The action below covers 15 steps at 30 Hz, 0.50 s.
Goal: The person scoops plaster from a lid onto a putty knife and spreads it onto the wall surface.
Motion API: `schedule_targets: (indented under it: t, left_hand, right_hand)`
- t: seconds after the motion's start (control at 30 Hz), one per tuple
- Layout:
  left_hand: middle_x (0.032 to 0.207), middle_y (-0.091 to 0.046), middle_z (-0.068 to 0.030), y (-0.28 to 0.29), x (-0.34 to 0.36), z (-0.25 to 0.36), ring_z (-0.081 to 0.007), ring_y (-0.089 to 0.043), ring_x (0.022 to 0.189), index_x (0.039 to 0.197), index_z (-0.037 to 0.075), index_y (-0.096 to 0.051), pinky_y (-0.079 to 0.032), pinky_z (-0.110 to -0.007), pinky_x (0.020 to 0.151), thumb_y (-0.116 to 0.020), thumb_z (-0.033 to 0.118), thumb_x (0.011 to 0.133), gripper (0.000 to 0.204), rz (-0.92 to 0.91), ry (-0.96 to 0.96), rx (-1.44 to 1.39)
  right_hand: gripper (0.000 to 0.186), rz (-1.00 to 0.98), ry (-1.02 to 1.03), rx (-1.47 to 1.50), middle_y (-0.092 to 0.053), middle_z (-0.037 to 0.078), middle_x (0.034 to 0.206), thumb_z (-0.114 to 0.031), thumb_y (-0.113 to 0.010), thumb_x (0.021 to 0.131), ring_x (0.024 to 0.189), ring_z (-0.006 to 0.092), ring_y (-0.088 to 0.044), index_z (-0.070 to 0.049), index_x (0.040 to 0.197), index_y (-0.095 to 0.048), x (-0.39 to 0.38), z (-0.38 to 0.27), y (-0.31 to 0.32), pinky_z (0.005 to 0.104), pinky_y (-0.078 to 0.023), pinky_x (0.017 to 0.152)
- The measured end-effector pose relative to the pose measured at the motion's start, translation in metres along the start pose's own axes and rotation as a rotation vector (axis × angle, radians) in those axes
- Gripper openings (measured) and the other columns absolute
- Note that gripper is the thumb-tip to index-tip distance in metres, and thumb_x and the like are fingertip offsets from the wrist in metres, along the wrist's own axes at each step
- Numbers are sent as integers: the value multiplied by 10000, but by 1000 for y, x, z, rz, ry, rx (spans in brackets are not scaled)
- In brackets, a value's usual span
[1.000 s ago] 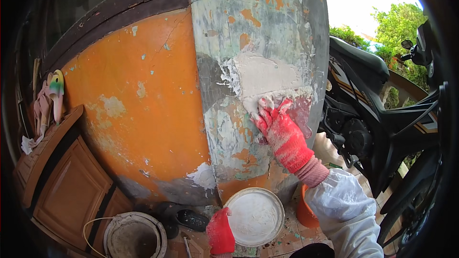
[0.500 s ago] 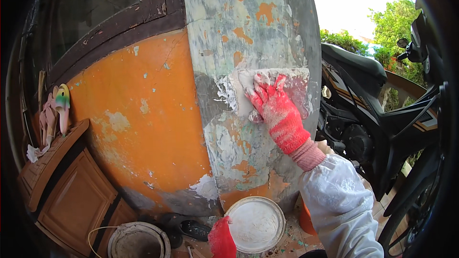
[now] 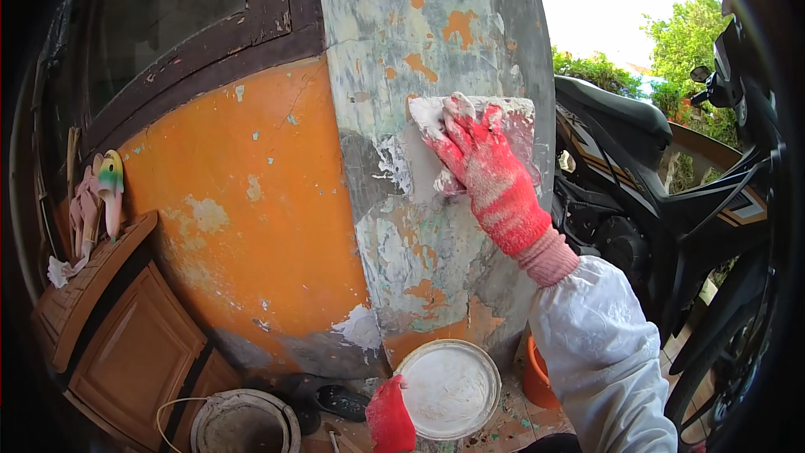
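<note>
My right hand point(image 3: 493, 172), in a red glove smeared with white, presses a wide flat putty spreader point(image 3: 521, 132) against the patchy grey column point(image 3: 457, 59). The spreader's top edge carries white paste, and its right part looks see-through. Just left of the tool, a fresh white smear point(image 3: 394, 166) marks the column. Low in the view, my left hand point(image 3: 391, 416), also red-gloved, holds the left rim of a round white lid point(image 3: 449, 387) coated with white paste. Its fingers are mostly hidden under the lid.
An orange wall point(image 3: 251, 193) adjoins the column on the left. A wooden cabinet point(image 3: 134, 352), a crusted bucket point(image 3: 245, 424) and dark footwear point(image 3: 340, 403) stand low at left. On the right are a black motorcycle point(image 3: 641, 176) and an orange pot point(image 3: 538, 376).
My right hand and the spreader have slid a little upward along the column. The left hand and the lid stay almost in place.
</note>
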<state>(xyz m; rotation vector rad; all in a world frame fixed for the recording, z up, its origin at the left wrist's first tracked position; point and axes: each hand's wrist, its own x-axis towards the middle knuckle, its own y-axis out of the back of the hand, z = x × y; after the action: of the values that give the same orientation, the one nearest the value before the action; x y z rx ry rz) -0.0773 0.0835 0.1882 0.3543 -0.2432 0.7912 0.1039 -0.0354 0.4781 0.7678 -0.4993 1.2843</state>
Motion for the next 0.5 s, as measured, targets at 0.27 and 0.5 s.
schedule_targets:
  t: [0.27, 0.5]
  left_hand:
    - [890, -638, -108, -1, 4, 5, -200, -591, 831, 902, 44, -635, -448, -318, 780, -485, 179, 872, 204, 27, 226, -167]
    - [886, -637, -100, 4, 0, 6, -190, -589, 830, 897, 42, -638, -447, -317, 778, -489, 182, 873, 206, 17, 109, -128]
  right_hand:
    - [680, -193, 280, 58, -289, 117, 1489, -530, -437, 857, 1372, 277, -266, -131, 1402, -353, -64, -46, -39, 602, -140, 1101]
    - [600, -75, 132, 7, -296, 138, 1478, -388, -454, 869, 1366, 291, -269, -145, 1406, -345, -48, 1, 0, 529, -162, 1107]
